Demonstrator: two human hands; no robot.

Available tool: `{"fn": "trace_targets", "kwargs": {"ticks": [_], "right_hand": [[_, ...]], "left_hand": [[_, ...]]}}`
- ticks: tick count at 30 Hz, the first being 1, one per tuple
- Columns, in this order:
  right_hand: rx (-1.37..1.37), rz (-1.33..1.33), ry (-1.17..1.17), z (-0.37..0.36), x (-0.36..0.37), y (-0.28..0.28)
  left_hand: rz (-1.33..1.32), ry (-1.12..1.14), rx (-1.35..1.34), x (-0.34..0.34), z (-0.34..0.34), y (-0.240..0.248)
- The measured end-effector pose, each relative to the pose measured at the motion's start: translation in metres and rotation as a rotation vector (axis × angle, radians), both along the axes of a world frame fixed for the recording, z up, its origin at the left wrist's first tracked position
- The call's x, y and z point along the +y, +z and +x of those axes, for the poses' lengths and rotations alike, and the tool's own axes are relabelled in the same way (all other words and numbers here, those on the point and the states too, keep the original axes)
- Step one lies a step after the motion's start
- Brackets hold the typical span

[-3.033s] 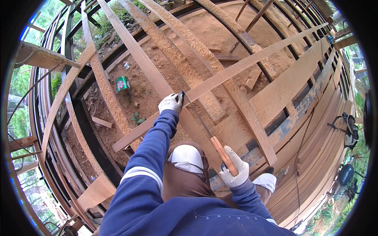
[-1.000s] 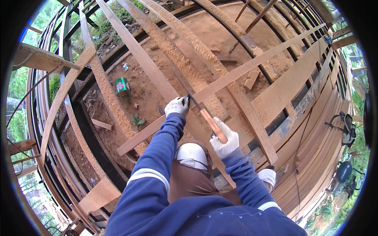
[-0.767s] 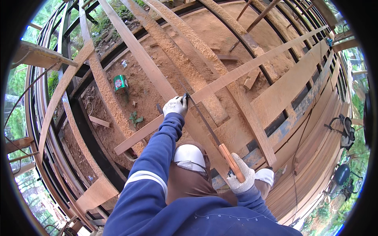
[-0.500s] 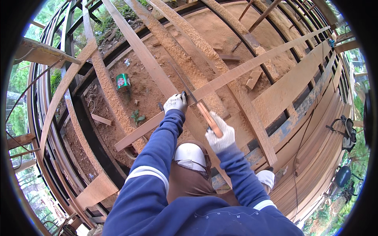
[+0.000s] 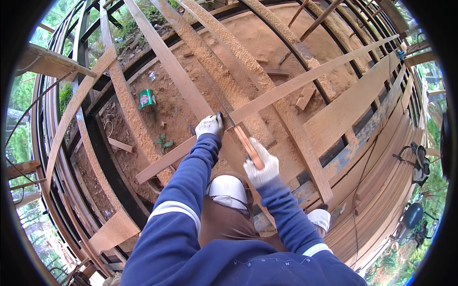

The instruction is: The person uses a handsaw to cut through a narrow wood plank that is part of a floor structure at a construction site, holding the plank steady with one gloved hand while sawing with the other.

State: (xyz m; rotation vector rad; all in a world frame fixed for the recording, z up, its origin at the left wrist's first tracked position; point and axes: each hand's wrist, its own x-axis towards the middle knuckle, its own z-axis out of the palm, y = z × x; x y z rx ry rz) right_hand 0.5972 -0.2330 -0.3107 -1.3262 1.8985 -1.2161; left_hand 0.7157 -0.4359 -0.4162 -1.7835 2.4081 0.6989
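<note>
Under the left hand (image 5: 210,127): a narrow board (image 5: 281,91), clasped from above by the gloved fingers; the hold underneath is hidden.
Right hand (image 5: 262,168): wrapped around the orange handle (image 5: 247,144) of a handsaw, nearer the body than the left hand and to its right.
Saw blade (image 5: 225,109): just beside the left hand's right side, crossing the narrow board and reaching past the hand.
Wide plank (image 5: 167,57): crossing beneath the narrow board, running ahead and leftward from the left hand.
Green can (image 5: 147,99): on soil, well apart, ahead-left of the left hand.
</note>
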Motion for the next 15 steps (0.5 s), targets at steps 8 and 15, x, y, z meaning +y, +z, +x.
{"fn": "trace_targets", "kwargs": {"ticks": [8, 15], "right_hand": [[0.093, 0.155, 0.109, -0.013, 0.100, 0.053], [-0.020, 0.029, 0.002, -0.005, 0.013, 0.002]], "left_hand": [[-0.021, 0.037, -0.007, 0.003, 0.010, 0.002], [-0.003, 0.038, 0.031, -0.001, 0.001, 0.008]]}}
